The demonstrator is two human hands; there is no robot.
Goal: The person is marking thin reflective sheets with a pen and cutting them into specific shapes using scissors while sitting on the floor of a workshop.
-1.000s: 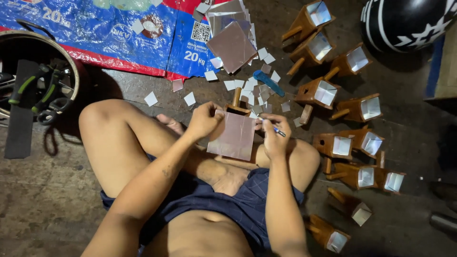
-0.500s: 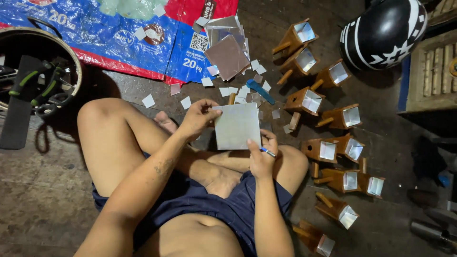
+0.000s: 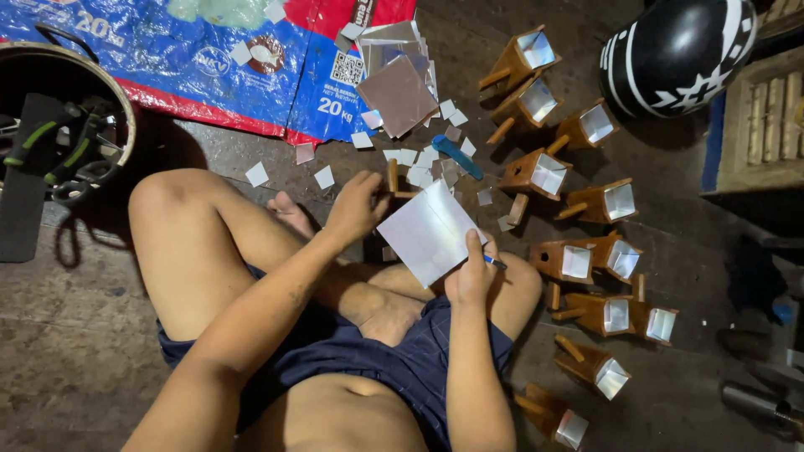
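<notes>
Right hand (image 3: 471,272) gripped silver sheet (image 3: 429,232) by its lower edge, pen (image 3: 496,263) in the fingers; left hand (image 3: 358,205) curled near sheet's upper corner, grip unclear; sheet tilted over lap; wooden pieces (image 3: 586,251) lay right; cut squares (image 3: 419,159) scattered ahead.
</notes>
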